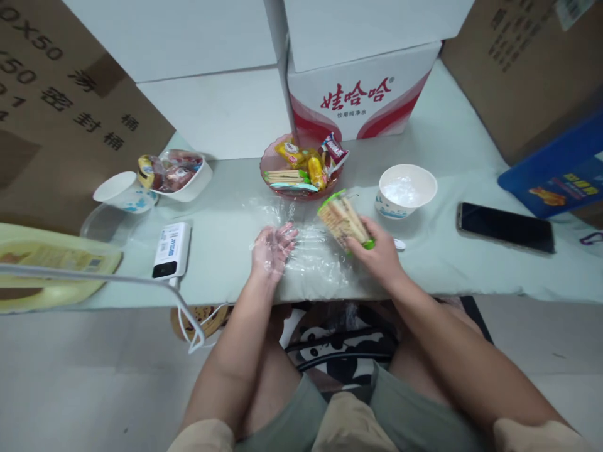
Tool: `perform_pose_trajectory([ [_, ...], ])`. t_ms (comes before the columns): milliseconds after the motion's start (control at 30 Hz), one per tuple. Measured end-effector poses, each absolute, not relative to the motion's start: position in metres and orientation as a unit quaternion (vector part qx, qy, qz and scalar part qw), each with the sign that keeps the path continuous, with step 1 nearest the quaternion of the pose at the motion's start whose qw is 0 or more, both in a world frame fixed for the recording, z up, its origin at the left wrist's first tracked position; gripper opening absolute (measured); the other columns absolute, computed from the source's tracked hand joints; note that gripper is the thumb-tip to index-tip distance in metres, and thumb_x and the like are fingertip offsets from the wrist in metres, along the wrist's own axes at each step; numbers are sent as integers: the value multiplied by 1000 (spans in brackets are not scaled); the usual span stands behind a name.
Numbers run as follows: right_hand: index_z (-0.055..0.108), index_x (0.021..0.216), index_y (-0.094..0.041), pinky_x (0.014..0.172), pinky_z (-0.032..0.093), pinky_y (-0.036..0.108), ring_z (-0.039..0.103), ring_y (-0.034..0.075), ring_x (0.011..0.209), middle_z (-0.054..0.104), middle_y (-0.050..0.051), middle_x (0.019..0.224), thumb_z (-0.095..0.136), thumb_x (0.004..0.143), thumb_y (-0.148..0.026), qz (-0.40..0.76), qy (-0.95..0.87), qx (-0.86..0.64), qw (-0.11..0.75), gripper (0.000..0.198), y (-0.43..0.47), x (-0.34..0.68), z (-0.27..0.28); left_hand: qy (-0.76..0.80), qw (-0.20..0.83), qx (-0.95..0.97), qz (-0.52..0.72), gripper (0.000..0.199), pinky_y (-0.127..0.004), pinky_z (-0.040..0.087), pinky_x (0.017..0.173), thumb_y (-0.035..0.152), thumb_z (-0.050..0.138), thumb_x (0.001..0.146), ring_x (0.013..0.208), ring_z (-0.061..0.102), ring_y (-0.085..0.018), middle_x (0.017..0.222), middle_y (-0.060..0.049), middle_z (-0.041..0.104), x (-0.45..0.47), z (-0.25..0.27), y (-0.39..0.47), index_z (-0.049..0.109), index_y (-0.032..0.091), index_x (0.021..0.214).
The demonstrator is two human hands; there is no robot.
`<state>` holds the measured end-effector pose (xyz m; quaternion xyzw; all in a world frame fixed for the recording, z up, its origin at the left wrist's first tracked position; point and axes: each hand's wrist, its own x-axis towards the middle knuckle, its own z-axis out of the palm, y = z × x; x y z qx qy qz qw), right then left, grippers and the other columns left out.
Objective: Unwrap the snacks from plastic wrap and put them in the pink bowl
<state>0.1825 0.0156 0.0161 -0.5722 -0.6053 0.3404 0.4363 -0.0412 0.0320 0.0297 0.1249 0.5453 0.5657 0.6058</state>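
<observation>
My right hand (379, 254) grips a snack packet (345, 221) with green ends, and pale stick-like pieces show through its clear wrapper. It is held tilted above the table, in front of the pink bowl (268, 157). That bowl contains yellow wrapped snacks (316, 171), a purple packet (334, 149) and another packet of pale sticks (286, 177). My left hand (272, 251) is palm up with its fingers apart, and clear plastic film or a bag (320, 257) lies over it. Whether the hand is inside the plastic or beneath it, I cannot tell.
A paper bowl (407, 182) and a black phone (506, 227) are to the right. On the left are a power bank (172, 250), a paper cup (120, 191), a white container (193, 182) of packaged food and a yellow jug (61, 263). Boxes (362, 94) line the back.
</observation>
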Motion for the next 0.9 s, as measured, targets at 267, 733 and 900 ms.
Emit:
perform_pose_trajectory([
  [267, 63, 120, -20, 90, 55, 45, 68, 26, 99, 72, 10, 114, 66, 78, -35, 189, -638, -577, 474, 44, 27, 195, 40, 532, 607, 110, 580, 13, -22, 47, 50, 26, 59, 71, 70, 72, -17, 89, -5, 74, -45, 38, 31, 49, 20, 78],
  [733, 62, 132, -19, 93, 43, 52, 62, 35, 114, 68, 16, 125, 42, 99, -34, -27, -858, -510, -54, 42, 191, 69, 123, 471, 652, 111, 584, 18, -19, 43, 44, 26, 61, 67, 61, 70, -16, 81, -3, 72, -62, 51, 26, 48, 20, 78],
  [900, 64, 129, -9, 94, 38, 51, 64, 33, 107, 71, 22, 114, 42, 99, -27, -69, -860, -502, -68, 42, 199, 66, 125, 459, 663, 111, 581, 17, -18, 42, 45, 27, 60, 67, 62, 70, -15, 81, -3, 71, -68, 53, 23, 47, 20, 76],
])
